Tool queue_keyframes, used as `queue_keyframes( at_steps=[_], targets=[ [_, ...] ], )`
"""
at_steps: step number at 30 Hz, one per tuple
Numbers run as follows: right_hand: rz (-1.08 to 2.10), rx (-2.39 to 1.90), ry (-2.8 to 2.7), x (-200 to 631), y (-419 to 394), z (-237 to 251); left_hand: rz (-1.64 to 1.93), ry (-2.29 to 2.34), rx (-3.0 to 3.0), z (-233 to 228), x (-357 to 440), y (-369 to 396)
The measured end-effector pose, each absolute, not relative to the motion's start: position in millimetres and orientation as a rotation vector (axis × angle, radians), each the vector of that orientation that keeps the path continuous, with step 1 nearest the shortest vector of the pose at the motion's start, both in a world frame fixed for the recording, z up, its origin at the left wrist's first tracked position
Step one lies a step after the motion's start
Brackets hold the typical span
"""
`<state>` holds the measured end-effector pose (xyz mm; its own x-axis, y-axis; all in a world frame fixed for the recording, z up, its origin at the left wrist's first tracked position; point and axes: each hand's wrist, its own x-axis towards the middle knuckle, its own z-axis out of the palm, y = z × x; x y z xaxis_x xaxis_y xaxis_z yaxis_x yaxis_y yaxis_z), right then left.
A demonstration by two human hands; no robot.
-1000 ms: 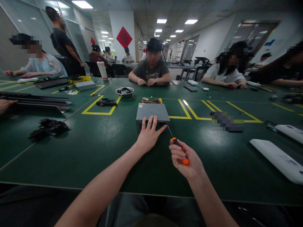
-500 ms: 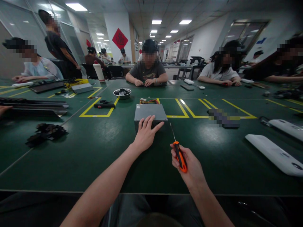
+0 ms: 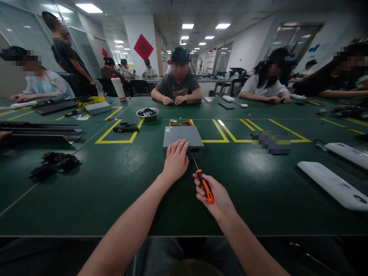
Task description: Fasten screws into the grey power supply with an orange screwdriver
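Observation:
A grey metal computer power supply [image 3: 182,133] sits on the green table in front of me, its colored cables [image 3: 181,123] at the far side. My left hand [image 3: 176,159] holds it at the near edge, fingers together on the top and front; its thumb is mostly hidden. In my right hand [image 3: 211,191] is an orange and black screwdriver [image 3: 204,186], gripped by the handle. Its thin shaft points up and left to the front face, just right of my left hand. Whether the tip touches a screw is too small to tell.
Beyond the power supply stands a metal bowl [image 3: 147,114] of small parts. A black tool [image 3: 125,129] lies left, with black parts [image 3: 56,165] and long metal pieces [image 3: 40,132] farther left. White casings [image 3: 330,184] lie at the right. A person [image 3: 178,84] sits opposite.
My right hand has brought the screwdriver left, from beside the power supply to its front face. The fingers of my left hand have drawn together, uncovering a socket there.

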<state>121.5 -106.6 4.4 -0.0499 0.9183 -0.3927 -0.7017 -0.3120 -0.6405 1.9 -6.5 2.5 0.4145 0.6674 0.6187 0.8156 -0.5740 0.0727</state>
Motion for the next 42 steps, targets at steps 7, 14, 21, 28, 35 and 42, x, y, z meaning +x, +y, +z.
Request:
queue_keyframes(
  at_steps=[7, 14, 21, 28, 35, 42],
  targets=[
    [1.688, -0.885, -0.298, 119, -102, 4, -0.895, -1.305, -2.438, 2, 1, -7],
    [1.666, -0.897, -0.297, 120, -99, 3, -0.890, -1.311, -2.433, 3, 2, -8],
    [1.394, -1.026, -0.427, 114, -101, 5, -0.897, -1.306, -2.437, 3, 1, -7],
    [0.797, -1.259, -1.132, 118, -114, 1, -0.884, -1.312, -2.437, 2, 1, -6],
    [-0.255, -1.349, -1.866, 129, -123, 12, -0.886, -1.303, -2.445, 2, 1, -6],
    [-0.454, -1.263, -2.180, 144, -116, 7, -0.884, -1.297, -2.449, 2, 1, -6]
  ],
)
